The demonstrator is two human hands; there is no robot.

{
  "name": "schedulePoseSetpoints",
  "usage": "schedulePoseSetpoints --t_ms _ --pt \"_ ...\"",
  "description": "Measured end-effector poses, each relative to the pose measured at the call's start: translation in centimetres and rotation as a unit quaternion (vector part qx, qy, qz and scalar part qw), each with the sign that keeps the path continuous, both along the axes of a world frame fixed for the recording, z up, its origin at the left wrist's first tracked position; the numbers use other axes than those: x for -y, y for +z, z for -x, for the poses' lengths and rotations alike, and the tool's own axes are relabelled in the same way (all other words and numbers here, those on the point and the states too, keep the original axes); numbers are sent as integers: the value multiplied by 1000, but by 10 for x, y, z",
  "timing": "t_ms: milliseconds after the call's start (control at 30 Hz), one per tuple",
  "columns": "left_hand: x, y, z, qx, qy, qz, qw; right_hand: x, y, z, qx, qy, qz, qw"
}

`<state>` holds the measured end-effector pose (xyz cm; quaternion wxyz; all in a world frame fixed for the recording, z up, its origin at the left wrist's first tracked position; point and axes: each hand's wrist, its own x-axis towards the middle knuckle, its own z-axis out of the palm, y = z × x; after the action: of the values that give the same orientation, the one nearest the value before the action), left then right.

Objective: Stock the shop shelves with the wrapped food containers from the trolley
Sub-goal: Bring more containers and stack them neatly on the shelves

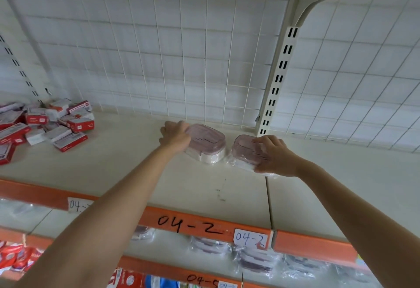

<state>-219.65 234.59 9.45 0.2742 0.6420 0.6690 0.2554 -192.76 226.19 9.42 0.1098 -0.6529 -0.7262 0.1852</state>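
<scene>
While both arms reach up over the orange shelf edge point(204, 226), each hand rests on a wrapped container on the cream shelf point(127, 162). The left hand point(175, 136) curls over the left end of the left container point(208, 143), fingers close together and bent round its pink lid; the fingertips are hidden behind the lid. The right hand point(272, 155) lies on top of the right container point(246, 153), fingers slightly spread across the lid and thumb down at the near edge, gripping it. The two containers sit just beside each other near the back of the shelf, in front of the white wire grid point(181, 49) and left of the slotted upright point(277, 80). The right one looks tilted, its plastic wrap bunched on the shelf.

Well to the left lies a loose heap of red and white boxes point(43, 124). On the shelf below, more wrapped containers point(254, 258) lie under the orange edge, which carries a handwritten "04-2" and a paper tag point(250, 238).
</scene>
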Motion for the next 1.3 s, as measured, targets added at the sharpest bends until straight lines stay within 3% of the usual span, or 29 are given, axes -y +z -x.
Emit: schedulePoseSetpoints --t_ms 67,200,333,433,500,567,633,700,833,967,1100,1200,1300 --pt "10 10 -25 -35 41 -8 999 2 -3 5 21 -22 -11 999" --pt "33 -5 -54 -133 12 -32 991 8 -7 15 63 -96 -56 992" --pt "35 -10 -41 -107 -28 -58 992 14 -8 16 85 -102 -64 989" --pt "30 1 -16 -96 -107 17 989 18 -7 15 69 -87 -56 992" --pt "23 16 -1 -140 -144 75 977 21 -5 14 53 -67 -48 995" --pt "21 32 3 -184 -151 117 964 24 -5 12 51 -51 -41 997" --pt "23 36 -3 -175 -130 134 967 24 -4 12 56 -46 -39 997" --pt "31 31 -17 -152 -85 111 978 25 -3 13 63 -52 -45 996" --pt "45 12 -40 -283 -44 -23 958 28 -7 23 77 -87 -85 990" --pt "37 10 -25 -159 -123 -5 980 31 -10 27 85 -102 -96 987" --pt "37 9 11 -98 -233 33 967 31 -9 23 100 -88 -83 988" --pt "35 1 34 -78 -178 -36 980 28 -4 17 74 -76 -65 992" --pt "34 -8 46 -25 -96 -63 993 29 6 13 -15 -75 -69 995"
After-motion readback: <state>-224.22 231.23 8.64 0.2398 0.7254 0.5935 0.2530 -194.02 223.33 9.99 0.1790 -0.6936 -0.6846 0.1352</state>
